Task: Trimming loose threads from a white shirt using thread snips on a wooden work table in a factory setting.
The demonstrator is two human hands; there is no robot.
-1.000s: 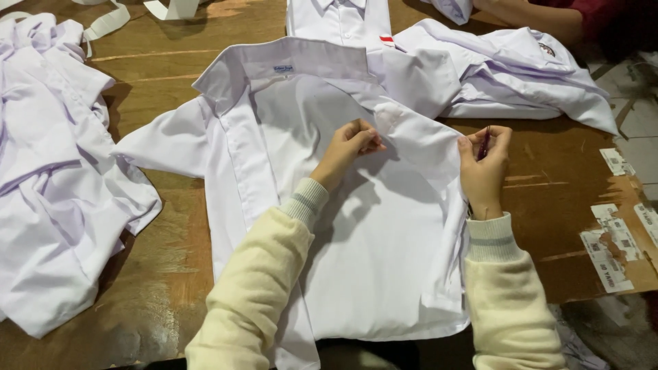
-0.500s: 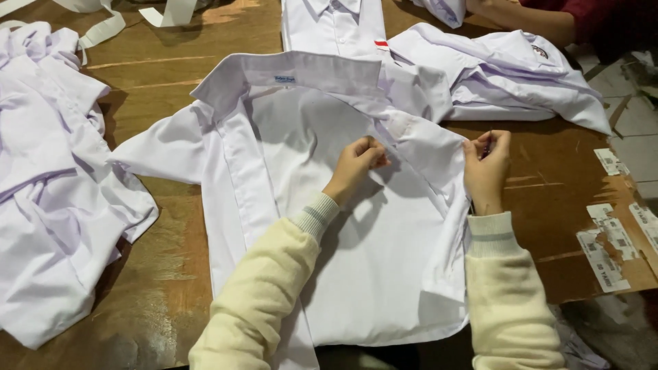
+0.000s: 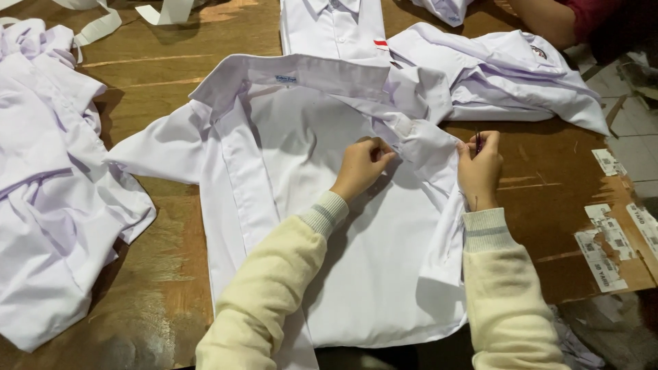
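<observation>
Lying open and face-up across the wooden worktop [image 3: 171, 89], the white shirt [image 3: 288, 205] had its hem at the near edge. Left hand [image 3: 360, 166] was curled shut, pinching fabric near the folded-in sleeve [image 3: 425, 147]. Right hand [image 3: 480, 168] gripped the sleeve's outer edge, with a thin dark tool [image 3: 477, 140] between the fingers. Heaped shirts [image 3: 48, 205] crowded the left; more shirts [image 3: 493, 75] lay beyond. Bare wood showed right, up to the paper labels [image 3: 603, 253].

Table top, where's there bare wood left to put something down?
Bare table lies between the left shirt pile and the spread shirt, and right of the right hand, up to the paper labels. The far edge is crowded with folded shirts.
</observation>
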